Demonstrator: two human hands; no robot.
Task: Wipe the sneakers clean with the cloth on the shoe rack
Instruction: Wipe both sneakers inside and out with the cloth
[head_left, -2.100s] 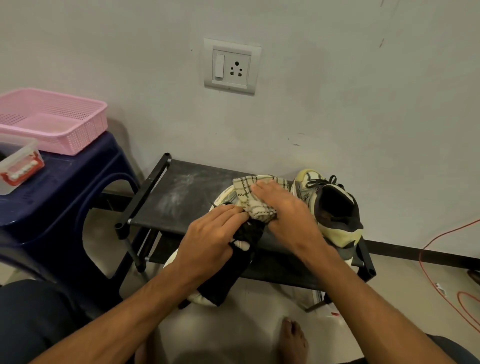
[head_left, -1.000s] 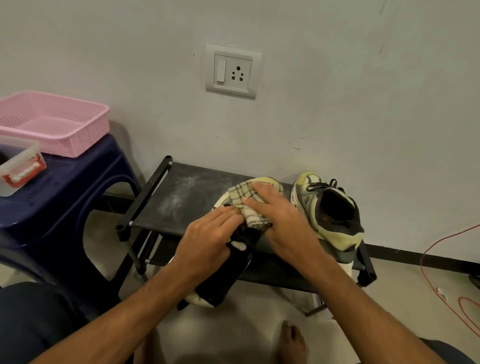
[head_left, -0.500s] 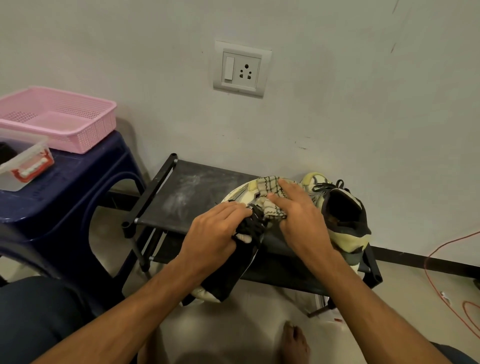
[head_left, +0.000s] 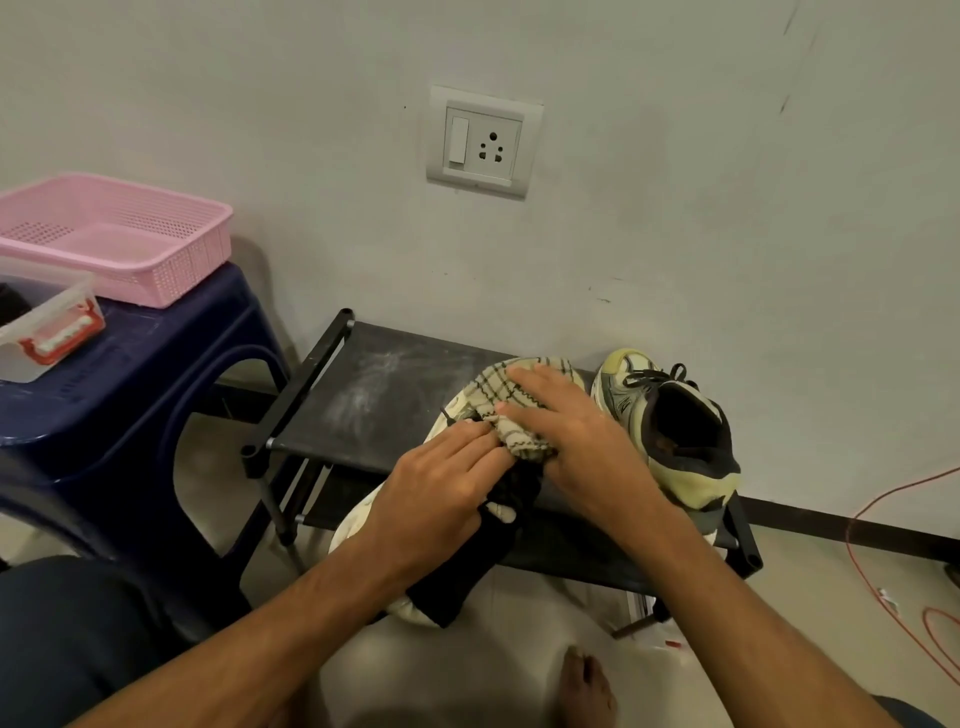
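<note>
Head view: cloth (head_left: 493, 387) lies under right fingers (head_left: 543, 382) on sneaker (head_left: 354, 530).

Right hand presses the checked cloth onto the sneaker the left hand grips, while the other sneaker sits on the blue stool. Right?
No. The head view shows the other sneaker standing on the shoe rack, right of the gripped sneaker, not on the blue stool. The rest is right.

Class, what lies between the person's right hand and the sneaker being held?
The checked cloth, draped over the toe of the held sneaker under the right hand; the head view shows this.
</note>
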